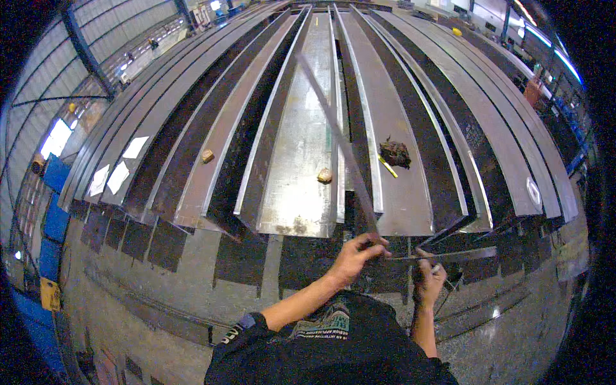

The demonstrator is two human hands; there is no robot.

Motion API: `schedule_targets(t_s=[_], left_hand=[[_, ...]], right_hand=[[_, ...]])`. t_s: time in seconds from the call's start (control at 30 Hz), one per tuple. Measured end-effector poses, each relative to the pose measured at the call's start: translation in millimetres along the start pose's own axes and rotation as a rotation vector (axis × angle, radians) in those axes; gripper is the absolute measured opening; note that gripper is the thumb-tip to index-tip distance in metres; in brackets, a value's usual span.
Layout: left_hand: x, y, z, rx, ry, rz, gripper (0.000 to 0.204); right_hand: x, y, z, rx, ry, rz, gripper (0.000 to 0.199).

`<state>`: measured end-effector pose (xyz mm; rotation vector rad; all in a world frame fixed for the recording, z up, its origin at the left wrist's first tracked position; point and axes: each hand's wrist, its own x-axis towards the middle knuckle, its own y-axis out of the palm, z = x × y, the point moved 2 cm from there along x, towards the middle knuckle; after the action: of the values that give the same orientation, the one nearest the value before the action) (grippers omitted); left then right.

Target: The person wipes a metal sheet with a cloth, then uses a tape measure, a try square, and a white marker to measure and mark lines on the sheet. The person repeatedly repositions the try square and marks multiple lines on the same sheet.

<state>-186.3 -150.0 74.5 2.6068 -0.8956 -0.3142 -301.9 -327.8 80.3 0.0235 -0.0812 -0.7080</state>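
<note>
Steel everywhere: long I-beams (301, 147) lay side by side on the shop floor, running away from the person toward the far end of the hall. Left hand (356, 255) was closed w/ fingers pinching the near end of a long flat steel strip (333, 122), which ran diagonally up and away over the centre beam. Right hand (428, 277) was curled shut around a thin tool, prob. a marker or scribe, too small to tell which; its tip sat at a short dark flat bar (449, 255) lying crosswise just past the beam ends, btw the two hands.

Other bits: a small tan lump (325, 175) on the centre beam's web, another tan lump (207, 156) on a beam further left, a crumpled dark glove or rag (394, 153) w/ a yellow stick (387, 165) beside it on the beam to the right. White sheets (118, 174) lay on the leftmost beams.

Progress, as a judgement: looked like early-to-mid layout work. Strip was in hand and lined along the beam, tool at the ready, but no fresh mark was visible on the steel, so marking itself seemed not yet done.
</note>
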Motion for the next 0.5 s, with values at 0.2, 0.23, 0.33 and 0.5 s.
schedule_targets(t_s=[0.2, 0.23, 0.33, 0.5], left_hand=[[13, 15, -14, 0.433, 0.178, 0.321, 0.026], [12, 25, -11, 0.452, 0.104, 0.415, 0.028], [-7, 26, -29, 0.574, -0.010, 0.860, 0.030], [-47, 27, -64, 0.598, 0.013, 1.282, 0.028]], right_hand=[[-23, 14, 33, -0.230, -0.423, -0.534, 0.026], [-24, 4, 26, -0.264, -0.475, -0.660, 0.028], [-40, -7, 44, -0.025, -0.336, -0.814, 0.032], [-118, -29, 102, -0.158, -0.373, -0.738, 0.030]])
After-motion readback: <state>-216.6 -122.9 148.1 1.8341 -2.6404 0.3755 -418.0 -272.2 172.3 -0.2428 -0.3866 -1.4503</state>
